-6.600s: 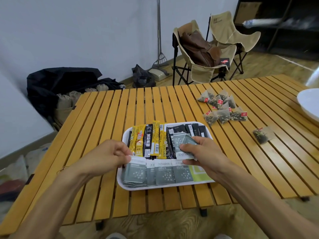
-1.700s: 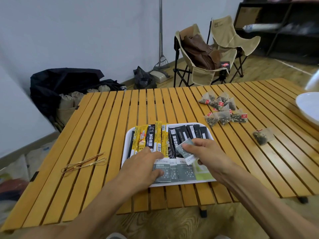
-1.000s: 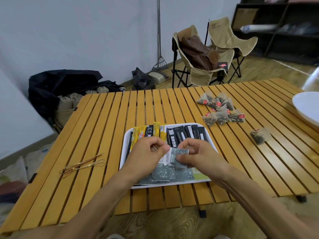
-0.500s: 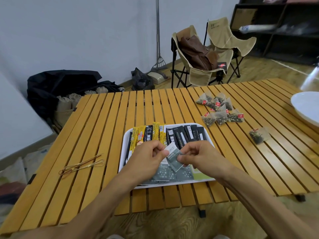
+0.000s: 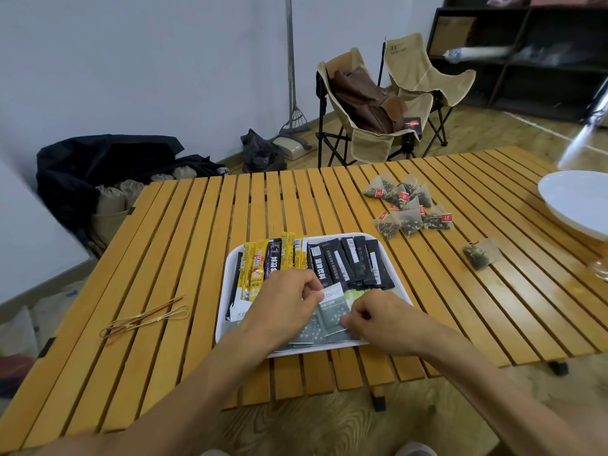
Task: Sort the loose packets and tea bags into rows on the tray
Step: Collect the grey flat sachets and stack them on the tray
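Observation:
A white tray [image 5: 228,268] lies on the slatted wooden table [image 5: 184,245]. Its far half holds yellow stick packets [image 5: 255,268] on the left and black stick packets [image 5: 350,263] on the right. Grey flat packets lie along its near edge. One grey packet [image 5: 334,307] is held over them: my left hand [image 5: 286,304] pinches its top left corner, and my right hand [image 5: 378,315] pinches its lower right edge. A pile of pyramid tea bags [image 5: 406,209] sits loose on the table beyond the tray to the right, and a single tea bag [image 5: 480,255] lies apart.
A white bowl [image 5: 579,202] stands at the table's right edge, with a glass base [image 5: 600,271] near it. A loop of thin cord [image 5: 144,319] lies left of the tray. Two folding chairs [image 5: 371,103] stand behind the table, one holding a brown bag.
Both hands have lowered the grey packet toward the near row of grey packets and turned it flatter. My right hand moved down to the packet's lower right edge.

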